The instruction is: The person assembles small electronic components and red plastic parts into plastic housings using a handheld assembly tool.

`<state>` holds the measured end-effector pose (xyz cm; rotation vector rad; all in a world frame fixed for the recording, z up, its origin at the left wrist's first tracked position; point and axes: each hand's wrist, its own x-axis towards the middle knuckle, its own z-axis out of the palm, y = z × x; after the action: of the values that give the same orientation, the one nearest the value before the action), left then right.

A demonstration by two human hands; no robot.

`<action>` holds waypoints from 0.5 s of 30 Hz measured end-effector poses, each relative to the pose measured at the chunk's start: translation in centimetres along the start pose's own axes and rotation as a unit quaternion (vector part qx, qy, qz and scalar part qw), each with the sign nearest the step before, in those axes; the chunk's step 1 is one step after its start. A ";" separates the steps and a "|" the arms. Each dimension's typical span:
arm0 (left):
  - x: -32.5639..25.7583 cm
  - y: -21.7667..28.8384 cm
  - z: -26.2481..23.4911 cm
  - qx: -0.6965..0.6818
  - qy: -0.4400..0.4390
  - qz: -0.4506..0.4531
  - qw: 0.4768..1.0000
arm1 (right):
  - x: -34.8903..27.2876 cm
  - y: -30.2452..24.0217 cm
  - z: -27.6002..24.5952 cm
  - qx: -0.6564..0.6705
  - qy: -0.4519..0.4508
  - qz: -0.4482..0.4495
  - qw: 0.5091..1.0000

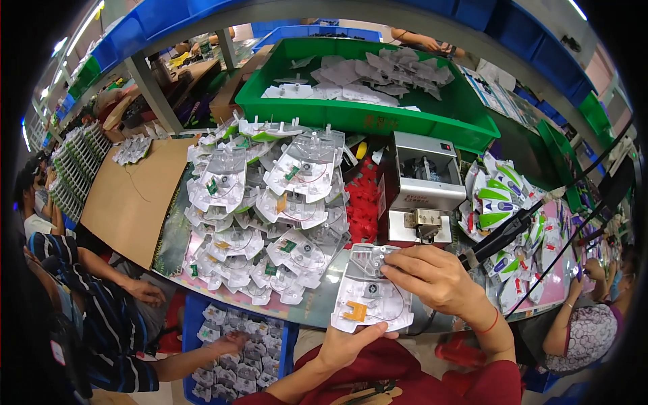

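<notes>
In the head view, the person's left hand point(347, 347) grips the near edge of a white, flared plastic shell point(386, 308), thumb on top and the other fingers apparently underneath. The right hand point(435, 280) has its fingers drawn together on the shell's far right corner; whether they pinch a small part there or just press on the plastic, I cannot tell. The shell is thus between the two sets of fingertips, tilted and seemingly clear of the bench.

Just beyond the left thumb sits a small, flat orange circuit board point(355, 311), and a thin dark red wire point(410, 304) loops below the right fingers. A fingertip could snag that loop and strain its joints, if the right hand were pulled away carelessly. Pressing hard at the far corner might pivot the shell out of the left hand's grip, since that holds only the near edge.

Beyond the right fingertips stands a silver, box-shaped metal machine point(425, 196); a careless lift could knock the shell against it. Left of the fingers, similar white shells are heaped in a loose, overlapping pile point(317, 162), which a sideways bump might make slide.
</notes>
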<state>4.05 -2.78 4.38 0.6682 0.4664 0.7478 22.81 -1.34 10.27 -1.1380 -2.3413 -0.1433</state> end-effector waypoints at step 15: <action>1.2 -1.5 -0.5 0.183 0.044 0.151 0.970 | 0.3 -4.3 -0.8 -0.028 0.039 0.012 0.999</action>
<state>5.23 -2.54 2.82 1.0698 0.5993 0.9938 19.73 -4.07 11.65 -1.1659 -2.2665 -0.2428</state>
